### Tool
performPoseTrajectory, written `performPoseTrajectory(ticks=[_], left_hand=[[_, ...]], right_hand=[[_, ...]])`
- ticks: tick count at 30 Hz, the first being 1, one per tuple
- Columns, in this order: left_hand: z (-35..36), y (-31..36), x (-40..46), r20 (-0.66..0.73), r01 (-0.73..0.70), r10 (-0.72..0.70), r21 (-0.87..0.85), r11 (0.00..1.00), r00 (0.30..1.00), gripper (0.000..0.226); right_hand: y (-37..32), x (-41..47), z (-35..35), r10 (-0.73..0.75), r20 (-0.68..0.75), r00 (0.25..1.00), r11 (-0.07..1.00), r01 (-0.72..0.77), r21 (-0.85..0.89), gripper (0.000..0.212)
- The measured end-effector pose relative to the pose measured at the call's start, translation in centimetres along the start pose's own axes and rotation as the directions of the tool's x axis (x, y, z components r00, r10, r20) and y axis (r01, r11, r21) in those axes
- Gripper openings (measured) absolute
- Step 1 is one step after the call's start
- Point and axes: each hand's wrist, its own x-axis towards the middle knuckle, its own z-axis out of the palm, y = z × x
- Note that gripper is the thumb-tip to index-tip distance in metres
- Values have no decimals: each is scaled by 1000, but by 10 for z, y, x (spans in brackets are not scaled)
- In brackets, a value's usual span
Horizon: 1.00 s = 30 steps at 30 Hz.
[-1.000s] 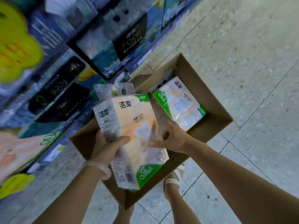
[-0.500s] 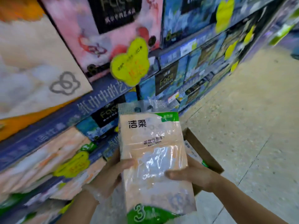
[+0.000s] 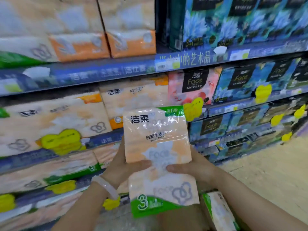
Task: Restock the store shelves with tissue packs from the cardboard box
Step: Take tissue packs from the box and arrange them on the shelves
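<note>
An orange and white tissue pack with a green band and a "3" at its bottom is held upright in front of the shelves. My left hand grips its left side, thumb across the front. My right hand grips its right side, thumb on the front too. Another tissue pack with a green edge lies in the cardboard box low in the frame, mostly hidden behind the held pack and my arms.
Shelves run across the view, stocked with orange tissue packs on the left and blue and pink Face packs on the right. Yellow price tags hang along the shelf edges. Pale floor shows at the right.
Both hands have lifted the tissue pack out of the box and up in front of the shelves. My view has swung from the floor and box to the shelf fronts.
</note>
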Motion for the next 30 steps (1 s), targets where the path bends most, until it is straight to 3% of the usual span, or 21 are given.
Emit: performPoseTrajectory(ticks=[3, 7, 11, 14, 17, 21, 30], left_hand=[[-46, 25, -39, -143, -67, 71, 33, 997, 987, 94], [-115, 54, -94, -275, -122, 143, 92, 988, 951, 74], [-194, 74, -146, -398, -124, 144, 76, 989, 906, 87], [-269, 88, -191, -483, -181, 209, 104, 978, 850, 95], [-341, 101, -231, -511, -205, 228, 102, 973, 829, 118], [-416, 116, -270, -544, -228, 233, 77, 970, 806, 109], [-509, 148, -303, -609, -275, 274, 94, 957, 745, 90]], right_hand=[[-41, 8, 48, -77, 113, 991, 995, 83, -50, 76], [-89, 26, 125, -156, 238, 959, 971, 193, -140, 94], [-130, 45, 218, -216, 332, 918, 953, 273, -133, 79], [-160, 59, 304, -268, 388, 882, 934, 336, -120, 88], [-188, 71, 387, -326, 453, 830, 915, 397, -69, 86], [-215, 84, 472, -378, 493, 783, 877, 474, -80, 98], [-280, 110, 570, -412, 529, 742, 846, 528, -83, 82]])
